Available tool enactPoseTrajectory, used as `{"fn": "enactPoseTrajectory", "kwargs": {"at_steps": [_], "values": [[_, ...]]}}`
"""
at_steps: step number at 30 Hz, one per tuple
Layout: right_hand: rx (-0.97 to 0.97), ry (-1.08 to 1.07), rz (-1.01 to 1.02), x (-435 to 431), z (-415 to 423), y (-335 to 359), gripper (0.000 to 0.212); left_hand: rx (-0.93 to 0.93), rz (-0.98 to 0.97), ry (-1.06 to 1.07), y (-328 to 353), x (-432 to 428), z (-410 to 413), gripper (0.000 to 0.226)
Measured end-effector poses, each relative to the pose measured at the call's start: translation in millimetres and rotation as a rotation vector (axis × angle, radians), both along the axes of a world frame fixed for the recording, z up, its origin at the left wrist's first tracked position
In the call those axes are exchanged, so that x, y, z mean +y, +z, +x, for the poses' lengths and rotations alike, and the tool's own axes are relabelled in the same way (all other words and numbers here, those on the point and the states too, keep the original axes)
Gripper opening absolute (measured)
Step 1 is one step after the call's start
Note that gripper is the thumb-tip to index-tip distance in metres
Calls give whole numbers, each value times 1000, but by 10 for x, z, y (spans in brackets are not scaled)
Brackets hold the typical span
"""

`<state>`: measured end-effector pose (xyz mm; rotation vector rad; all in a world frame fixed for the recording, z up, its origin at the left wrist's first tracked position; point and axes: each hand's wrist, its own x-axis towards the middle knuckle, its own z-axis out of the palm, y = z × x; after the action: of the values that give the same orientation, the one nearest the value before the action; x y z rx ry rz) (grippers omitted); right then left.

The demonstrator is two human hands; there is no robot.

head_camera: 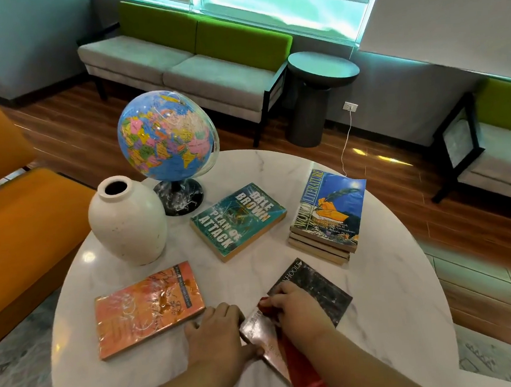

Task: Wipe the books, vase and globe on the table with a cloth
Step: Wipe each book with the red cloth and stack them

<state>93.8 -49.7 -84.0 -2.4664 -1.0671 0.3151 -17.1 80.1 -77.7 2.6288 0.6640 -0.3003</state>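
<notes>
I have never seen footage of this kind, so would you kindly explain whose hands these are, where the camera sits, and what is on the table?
There is no machine here. A person wears one camera on the head, looking forward and down, so their arms enter from the bottom edge. The round marble table carries a globe, a white vase, a teal book, an orange book, a stack of books and a dark book. The right hand holds a red cloth on the dark book, while the left hand rests against that book's edge.
</notes>
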Motion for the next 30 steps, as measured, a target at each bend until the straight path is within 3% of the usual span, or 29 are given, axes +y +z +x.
{"fn": "enactPoseTrajectory", "kwargs": {"at_steps": [2,6,9,11,15,18,22,24,27,28,30], "values": [[-17,53,-61,40,-50,-42,26,4,16,-9,3,2,3,53],[-4,364,-212,100,-143,-121,37,12,42,-19,6,-3,29,55],[-50,210,-66,1,35,-125,25,27,43,-34,8,-3,38,57],[-188,16,-125,-112,190,-108,13,35,45,-43,5,-3,42,57],[-177,-194,-245,-209,375,-265,12,46,53,-56,-9,7,49,59],[-186,71,-205,-67,124,-171,15,54,47,-49,-7,22,54,58],[-69,458,-143,-30,-219,61,35,51,48,-45,9,10,60,55],[-124,430,-156,-96,-142,16,33,50,53,-50,7,9,55,58],[-159,138,-197,-126,18,-66,21,52,57,-55,-7,14,52,60],[-70,82,-169,-92,-7,-79,28,48,62,-57,-5,14,56,60],[-37,181,-220,-14,-131,-62,44,32,76,-61,7,11,65,63]]}}
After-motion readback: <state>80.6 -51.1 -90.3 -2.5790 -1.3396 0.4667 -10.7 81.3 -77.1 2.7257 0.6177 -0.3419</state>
